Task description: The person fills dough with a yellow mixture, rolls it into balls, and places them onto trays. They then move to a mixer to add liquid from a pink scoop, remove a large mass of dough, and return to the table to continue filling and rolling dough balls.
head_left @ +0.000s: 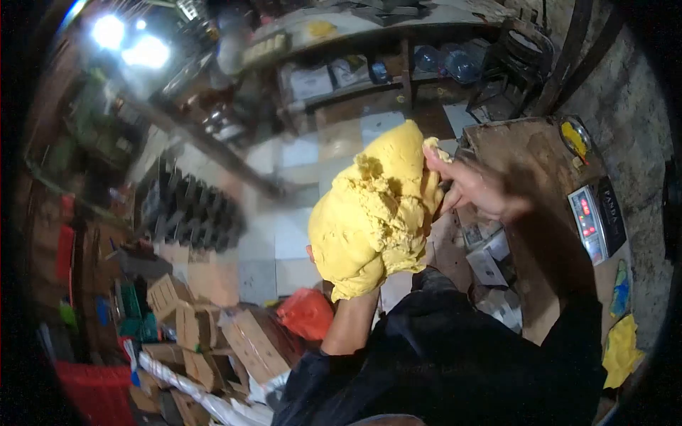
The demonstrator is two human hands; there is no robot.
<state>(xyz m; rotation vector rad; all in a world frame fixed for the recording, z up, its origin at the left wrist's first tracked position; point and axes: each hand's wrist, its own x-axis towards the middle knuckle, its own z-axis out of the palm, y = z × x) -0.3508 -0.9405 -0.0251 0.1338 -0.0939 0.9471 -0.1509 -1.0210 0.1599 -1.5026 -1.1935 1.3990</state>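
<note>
A large lump of yellow dough (369, 213) fills the middle of the view, held up above the floor. Its outside is smooth in places, with a rough, torn, crumbly patch facing me. My left hand (355, 307) bears it from underneath; the dough hides nearly all of that hand except the wrist and a fingertip at the left edge. At the lump's right side, my right hand (474, 186) has its fingers curled against the dough, and a small torn bit of dough (438, 150) shows by the fingertips.
To the right stands a wooden table (511, 145) with a digital scale (588, 221), a round dish (574, 140) and yellow material (622, 353). Cardboard boxes (259, 344) and a red bag (305, 314) lie lower left. Dark stacked molds or trays (190, 202) stand left; shelving (341, 92) runs behind.
</note>
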